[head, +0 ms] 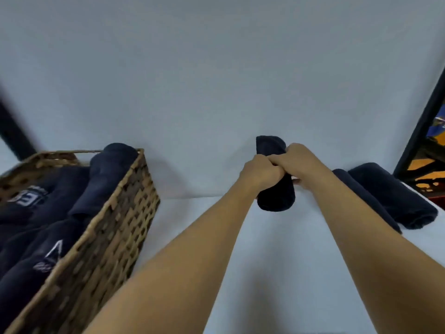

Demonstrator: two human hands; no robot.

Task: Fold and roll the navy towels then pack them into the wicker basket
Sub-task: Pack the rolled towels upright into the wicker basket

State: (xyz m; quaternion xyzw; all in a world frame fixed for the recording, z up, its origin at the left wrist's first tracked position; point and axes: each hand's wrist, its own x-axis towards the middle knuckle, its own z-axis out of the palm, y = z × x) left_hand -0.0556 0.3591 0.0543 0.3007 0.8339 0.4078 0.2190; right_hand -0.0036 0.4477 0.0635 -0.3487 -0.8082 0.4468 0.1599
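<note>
A white tabletop meets a pale, bare wall. A dark frame edges the right side. Mid-scene, the left hand and right hand both grip a rolled navy towel. Two more rolls lie to the right. The wicker basket, near left, holds packed towels.

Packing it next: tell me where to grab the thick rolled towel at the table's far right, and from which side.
Probably round its middle, from above: the thick rolled towel lies flat on the table, so a mid-length wrap should keep the roll shut. Come in from its open right side; a thinner roll lies close against its left.
</note>
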